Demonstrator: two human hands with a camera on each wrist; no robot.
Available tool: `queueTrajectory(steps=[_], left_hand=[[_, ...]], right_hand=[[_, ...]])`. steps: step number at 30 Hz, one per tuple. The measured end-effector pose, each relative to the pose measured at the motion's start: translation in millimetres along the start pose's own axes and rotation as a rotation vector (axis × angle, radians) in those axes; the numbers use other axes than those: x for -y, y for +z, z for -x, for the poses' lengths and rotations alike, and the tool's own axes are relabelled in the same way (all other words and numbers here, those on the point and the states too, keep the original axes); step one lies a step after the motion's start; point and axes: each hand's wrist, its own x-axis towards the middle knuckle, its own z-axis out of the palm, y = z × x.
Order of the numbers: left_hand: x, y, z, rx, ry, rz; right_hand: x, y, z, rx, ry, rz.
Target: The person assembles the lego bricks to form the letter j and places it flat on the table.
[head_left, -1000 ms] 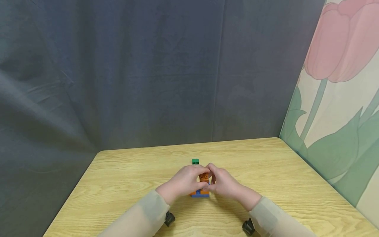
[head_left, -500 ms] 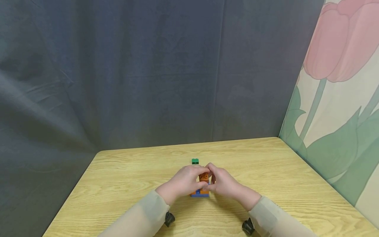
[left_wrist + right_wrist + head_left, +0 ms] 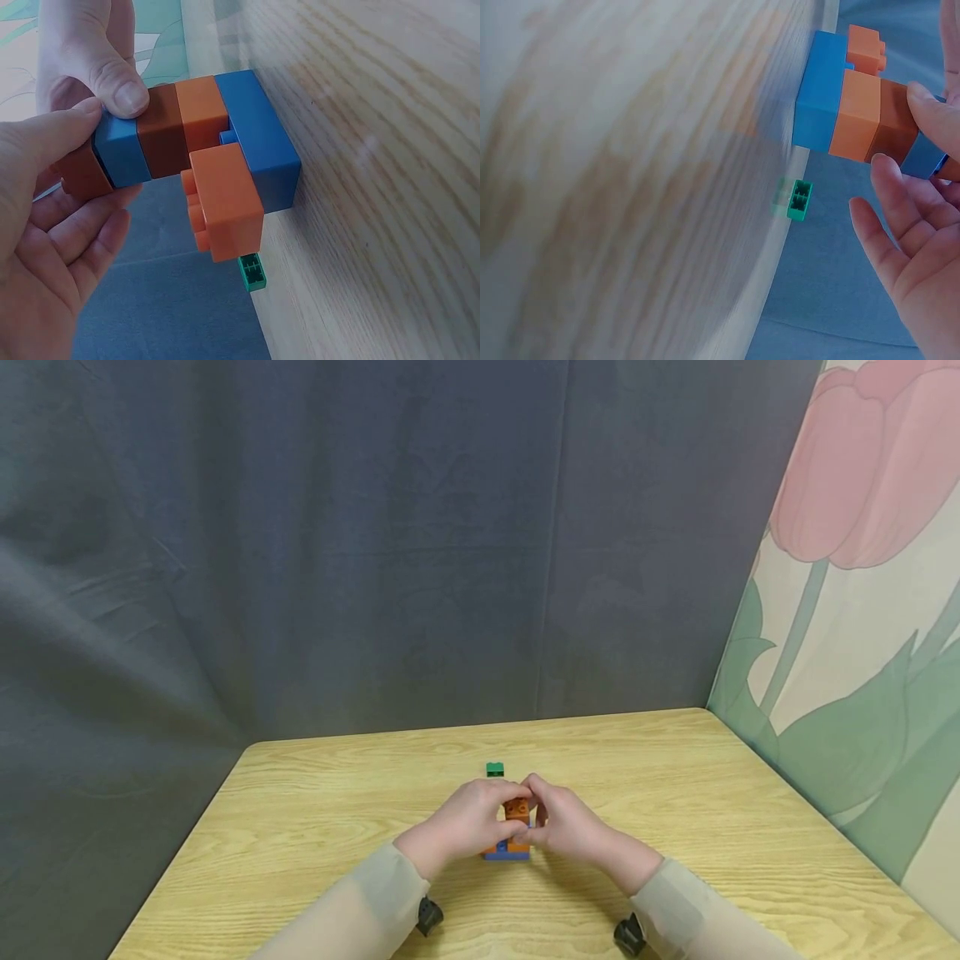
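Observation:
A stack of toy building bricks stands at the middle of the table. Its base is a long blue brick (image 3: 262, 139), with an orange brick (image 3: 202, 112) and a second, shorter-standing orange brick (image 3: 232, 206) on it. Above the first come a brown brick (image 3: 163, 131), a small blue brick (image 3: 124, 150) and, on top, another brown brick (image 3: 517, 810). My left hand (image 3: 468, 818) holds that top brown brick between thumb and fingers. My right hand (image 3: 570, 827) pinches the small blue brick, thumb on its near side; its other fingers (image 3: 889, 247) are spread loosely.
A loose green brick (image 3: 495, 769) lies on the wooden table (image 3: 337, 793) just beyond the stack. Behind the table hangs a dark curtain (image 3: 420, 543). A wall with painted tulips (image 3: 840, 635) runs along the right side.

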Motion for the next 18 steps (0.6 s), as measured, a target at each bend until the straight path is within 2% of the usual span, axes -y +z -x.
queueTrajectory(steps=[6,12,18], left_hand=[[-0.9,-0.7,0.4,0.003,-0.026,0.015],[-5.9,-2.3,-0.4,-0.006,0.01,-0.052],[-1.1,-2.7,-0.6,0.025,0.006,-0.027]], right_hand=[[0.7,-0.3,0.1,-0.007,0.003,0.015],[0.7,-0.5,0.8,-0.008,0.01,0.0],[-0.3,0.5,0.3,-0.006,0.003,-0.007]])
